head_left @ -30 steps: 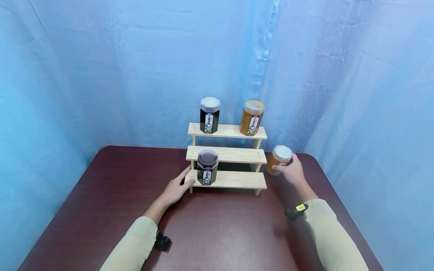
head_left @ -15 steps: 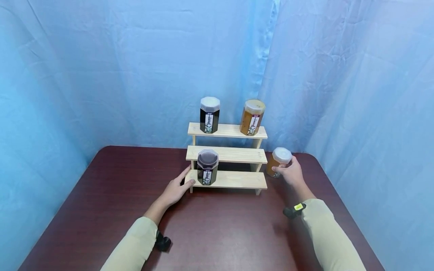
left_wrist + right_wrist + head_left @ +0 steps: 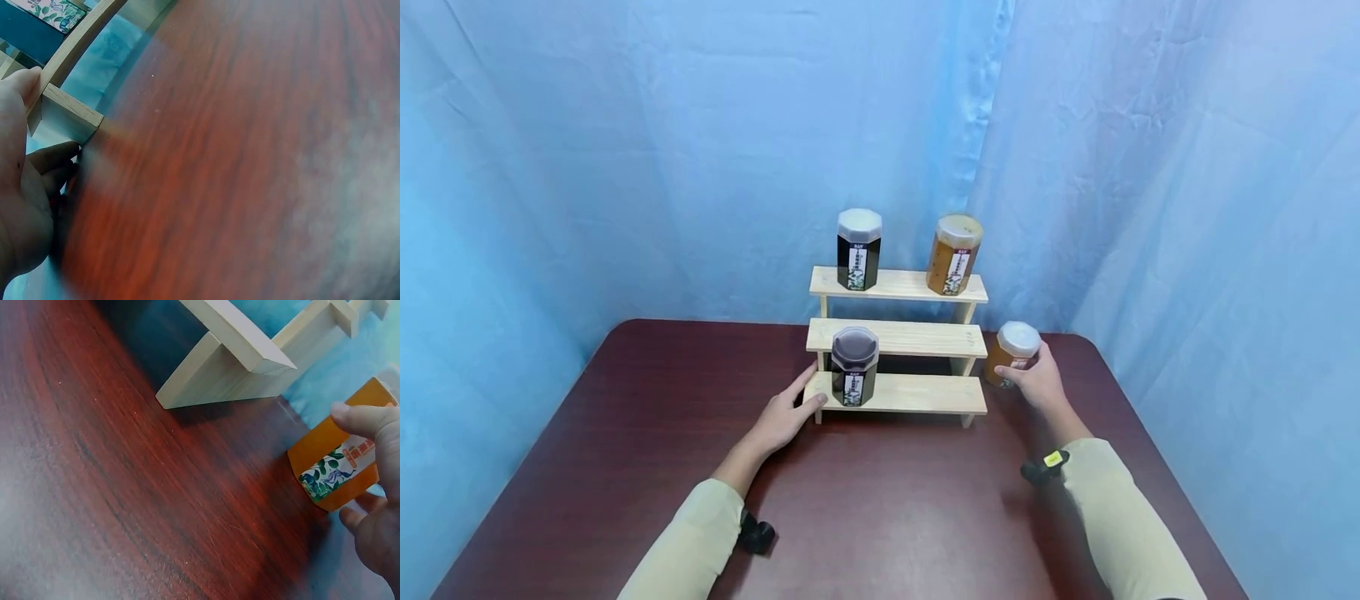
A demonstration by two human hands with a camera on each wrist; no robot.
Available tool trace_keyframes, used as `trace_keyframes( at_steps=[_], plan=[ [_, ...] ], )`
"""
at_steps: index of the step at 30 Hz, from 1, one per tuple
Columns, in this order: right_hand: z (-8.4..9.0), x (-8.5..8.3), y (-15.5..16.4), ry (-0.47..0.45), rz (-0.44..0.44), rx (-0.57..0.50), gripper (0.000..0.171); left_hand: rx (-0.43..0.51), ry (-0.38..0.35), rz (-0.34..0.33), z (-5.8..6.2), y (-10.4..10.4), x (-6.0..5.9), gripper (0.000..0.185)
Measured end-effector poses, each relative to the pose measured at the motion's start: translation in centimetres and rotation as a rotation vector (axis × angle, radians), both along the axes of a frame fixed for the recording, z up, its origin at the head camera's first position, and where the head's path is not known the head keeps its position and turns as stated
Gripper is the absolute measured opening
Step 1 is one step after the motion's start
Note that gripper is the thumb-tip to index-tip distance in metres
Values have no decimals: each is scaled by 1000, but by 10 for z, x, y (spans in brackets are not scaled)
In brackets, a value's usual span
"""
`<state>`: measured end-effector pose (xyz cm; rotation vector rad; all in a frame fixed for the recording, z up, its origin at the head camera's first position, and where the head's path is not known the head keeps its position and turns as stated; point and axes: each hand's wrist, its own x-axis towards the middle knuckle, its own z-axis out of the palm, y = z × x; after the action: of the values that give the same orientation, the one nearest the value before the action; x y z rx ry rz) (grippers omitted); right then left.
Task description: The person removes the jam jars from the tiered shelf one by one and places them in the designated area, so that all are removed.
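A three-step wooden display stand [image 3: 925, 337] stands at the table's back. My left hand [image 3: 781, 419] grips the left end of its lowest step, the thumb [image 3: 24, 81] on the board and the fingers by the side support. My right hand [image 3: 1037, 382] holds a white-lidded jar of orange contents [image 3: 340, 456] beside the stand's right end, thumb on one side, fingers behind. The jar's base is low at the table; I cannot tell if it touches. A dark jar [image 3: 855, 387] sits on the lowest step, close to my left thumb.
On the top step are another dark jar [image 3: 858, 267] at left and an amber jar [image 3: 952, 271] at right. The dark red table [image 3: 917, 500] has rounded back corners. Blue curtains [image 3: 737, 167] hang behind and at both sides.
The orange jar in my right hand has come down slightly, mostly in the first half second. My left hand keeps its place on the stand. The head view has shifted a little.
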<state>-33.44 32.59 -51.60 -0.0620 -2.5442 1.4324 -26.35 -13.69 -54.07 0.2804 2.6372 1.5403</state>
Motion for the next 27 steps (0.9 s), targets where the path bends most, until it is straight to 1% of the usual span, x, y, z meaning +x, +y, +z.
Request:
trace_keyframes(
  at_steps=[2,5,8,9,11,14,16,17,19,21,24,27],
  plan=[
    [0,-1,2,0,28,-13,96,-1,3,-2,0,0,0,72],
    [3,-2,6,-16,64,-69,106,-1,-2,4,-1,0,0,73],
    [12,0,7,-19,56,-87,114,3,-5,7,-2,-1,-1,74],
    [16,2,7,-6,39,-81,116,5,-4,8,-1,-1,-1,74],
    [25,7,6,36,-32,-41,119,5,3,7,-1,-1,-3,73],
    [39,17,-2,155,-177,3,115,-4,11,-1,-1,-1,-5,72],
    [47,24,-11,251,-249,-18,108,-7,11,-5,-1,-2,-6,72],
    [51,28,-18,299,-263,-42,104,-8,10,-7,-1,-2,-6,72],
    [56,34,-33,366,-243,-95,98,-5,8,-6,0,-2,-6,72],
    [58,40,-49,400,-185,-157,93,-2,8,-3,0,-2,-5,72],
    [57,49,-74,386,-85,-231,92,-5,12,-5,-1,-2,-4,73],
    [55,59,-99,331,-14,-287,94,-9,13,-12,-2,-1,-3,73]
  ],
)
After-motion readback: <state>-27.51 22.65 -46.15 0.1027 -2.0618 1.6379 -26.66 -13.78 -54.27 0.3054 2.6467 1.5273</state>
